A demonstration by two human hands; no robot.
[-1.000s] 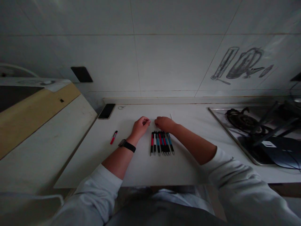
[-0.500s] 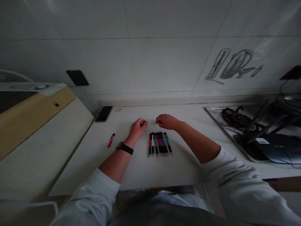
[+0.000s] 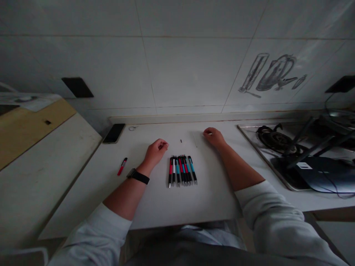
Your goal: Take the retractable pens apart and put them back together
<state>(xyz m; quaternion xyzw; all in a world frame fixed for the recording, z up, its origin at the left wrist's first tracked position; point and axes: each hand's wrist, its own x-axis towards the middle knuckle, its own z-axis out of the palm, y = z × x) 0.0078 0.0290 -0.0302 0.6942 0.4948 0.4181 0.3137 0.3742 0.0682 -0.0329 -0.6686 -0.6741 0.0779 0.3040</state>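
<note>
The pens (image 3: 181, 168) lie side by side in a row on the tabletop (image 3: 216, 195), in front of the person, metal tips toward the person. Barrels are red, white and blue, with black lower sections. The rightmost pen (image 3: 192, 168) lies at a slant, its upper end slightly apart from the row. Beyond the row, between the two hands, lie a small dark part (image 3: 181, 140) and a thin rod (image 3: 195, 140), the rod nearer the right hand.

Left hand (image 3: 156, 150): fingers curled, thumb close to them, left of the pens; whether it grips anything cannot be told. Right hand (image 3: 214, 137): fingers bent inward near the rod; a pale spot shows at the fingers, but whether it is a held piece cannot be told.

Handling: the pens should be light and stiff, with smooth barrels liable to roll; grasp each across the black lower section, which probably offers better grip. The rod is likely very light and may flex; pinch it at mid-length. The small dark part could skid easily; lift it between fingertips.
</note>
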